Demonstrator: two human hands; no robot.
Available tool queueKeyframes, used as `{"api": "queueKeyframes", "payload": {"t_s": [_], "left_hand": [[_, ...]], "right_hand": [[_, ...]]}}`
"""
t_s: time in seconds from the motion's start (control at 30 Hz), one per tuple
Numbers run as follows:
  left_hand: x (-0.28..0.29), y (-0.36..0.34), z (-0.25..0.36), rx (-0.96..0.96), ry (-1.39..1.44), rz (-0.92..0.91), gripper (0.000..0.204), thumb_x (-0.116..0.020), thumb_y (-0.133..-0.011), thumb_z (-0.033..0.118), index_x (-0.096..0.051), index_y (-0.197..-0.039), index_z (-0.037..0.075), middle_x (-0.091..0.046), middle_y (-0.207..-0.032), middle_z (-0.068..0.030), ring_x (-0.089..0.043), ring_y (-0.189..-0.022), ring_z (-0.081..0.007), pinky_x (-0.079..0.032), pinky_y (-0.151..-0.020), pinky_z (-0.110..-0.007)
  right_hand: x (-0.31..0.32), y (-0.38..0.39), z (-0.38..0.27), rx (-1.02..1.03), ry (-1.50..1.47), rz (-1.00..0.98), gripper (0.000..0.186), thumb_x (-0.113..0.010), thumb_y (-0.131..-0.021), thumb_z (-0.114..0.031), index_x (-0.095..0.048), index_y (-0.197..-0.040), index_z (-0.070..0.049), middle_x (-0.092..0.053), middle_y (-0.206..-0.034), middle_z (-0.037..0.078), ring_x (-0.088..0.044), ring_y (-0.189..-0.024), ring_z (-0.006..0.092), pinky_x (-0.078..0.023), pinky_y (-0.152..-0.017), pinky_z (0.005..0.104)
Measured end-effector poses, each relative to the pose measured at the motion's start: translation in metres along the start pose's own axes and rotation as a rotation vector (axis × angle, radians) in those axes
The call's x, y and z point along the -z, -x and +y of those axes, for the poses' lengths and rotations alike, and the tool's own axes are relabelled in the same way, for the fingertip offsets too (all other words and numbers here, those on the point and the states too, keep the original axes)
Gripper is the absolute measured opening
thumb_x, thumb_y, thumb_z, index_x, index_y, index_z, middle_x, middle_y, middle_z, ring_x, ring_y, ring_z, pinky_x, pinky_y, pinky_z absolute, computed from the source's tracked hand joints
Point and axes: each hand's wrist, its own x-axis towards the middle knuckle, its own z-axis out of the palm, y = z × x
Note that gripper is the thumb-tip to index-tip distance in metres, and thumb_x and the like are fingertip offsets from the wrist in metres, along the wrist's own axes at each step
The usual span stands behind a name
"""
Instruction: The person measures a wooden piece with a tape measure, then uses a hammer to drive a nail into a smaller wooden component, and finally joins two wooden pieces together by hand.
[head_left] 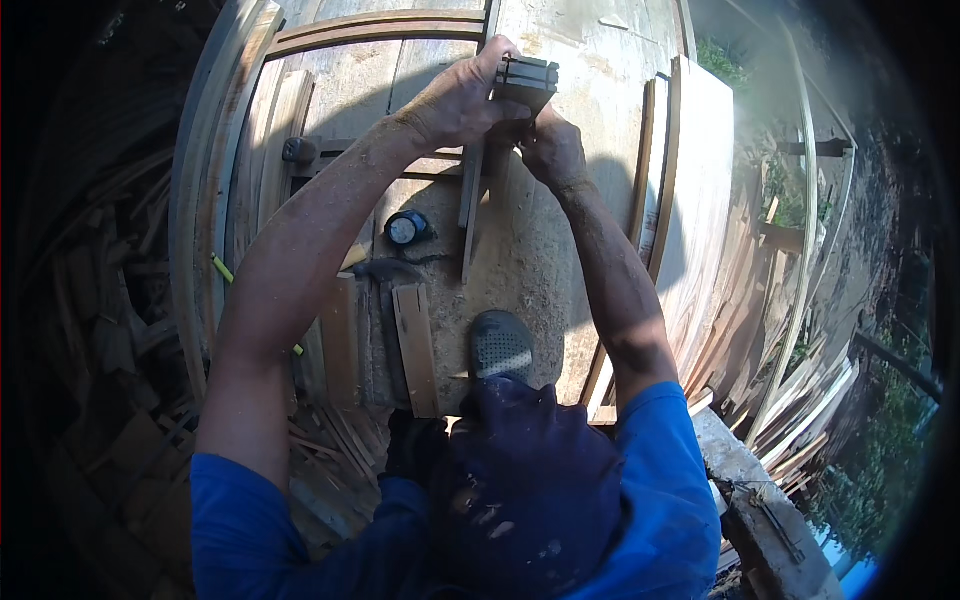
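Note:
Up at the top middle, a short wooden piece with a notched end is held raised between both hands. My left hand is closed around its left side, thumb and fingers wrapped on it. Lower and to the right, my right hand is curled against the underside of the same piece; some of its fingers are hidden. Below my hands, a long thin wooden strip lies across a wooden frame. Sawdust clings to both wrists.
A plank work surface bears a round black container, a dark claw hammer and a loose wood block. My shod foot rests on its near edge. Long boards line the right side; scrap wood lies beyond.

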Motion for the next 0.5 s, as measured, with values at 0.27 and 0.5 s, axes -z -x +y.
{"api": "queueKeyframes", "payload": {"t_s": [0.27,0.5], "left_hand": [[0.005,-0.009,-0.009,-0.006,-0.035,-0.006,0.047,-0.075,-0.087,0.008,-0.041,-0.121,0.007,-0.065,-0.102,-0.0098,-0.065,-0.099,-0.0217,-0.053,-0.088,-0.037],[0.005,-0.020,-0.009,0.087,-0.145,-0.005,0.050,-0.075,-0.087,0.013,-0.039,-0.122,0.007,-0.067,-0.105,-0.0190,-0.066,-0.107,-0.0334,-0.053,-0.091,-0.044]], "right_hand": [[-0.004,-0.011,0.008,0.128,-0.077,0.100,0.033,-0.076,-0.080,-0.011,-0.060,-0.110,-0.009,-0.070,-0.090,0.017,-0.071,-0.085,0.0350,-0.056,-0.071,0.0436],[-0.013,-0.026,0.030,0.331,-0.039,0.213,0.030,-0.077,-0.079,-0.010,-0.059,-0.102,-0.007,-0.065,-0.078,0.016,-0.069,-0.076,0.0353,-0.055,-0.066,0.0445]]}}
